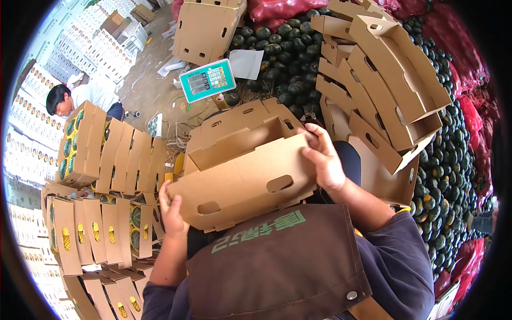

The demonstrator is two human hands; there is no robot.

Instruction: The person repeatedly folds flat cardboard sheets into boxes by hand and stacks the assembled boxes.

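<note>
Far left: stacked white cartons (pixel 34 125), co-worker in white top (pixel 98 96) bent low alongside. Next, rows of packed brown cartons (pixel 122 160), green squash in yellow netting showing at tops and cut-outs. Then left hand (pixel 173 216): partly curled round left end of brown cardboard carton (pixel 242 184), thumb by near-wall corner, fingers outside the end. Beyond, scale with teal rim (pixel 207 80). Carton itself: held up between both hands, tilted, just above and ahead of brown apron (pixel 277 266); no contents visible, inside bottom mostly hidden. Probably light, easy to turn; fairly stiff along folds, likely to bow mid-panel; dry matte face, so low slip risk; corners and edges crushable under a hard squeeze. Best hold: both ends near corners, or through oval cut-outs (pixel 280 183) in near wall. Right hand (pixel 326 162): half closed on right end, thumb against near wall at upper corner, fingers bent behind; exact fingertip contact hard to tell. Further right: nested unfilled cartons (pixel 373 88), heaped dark green squash (pixel 440 202), red mesh sacks (pixel 461 58).
</note>
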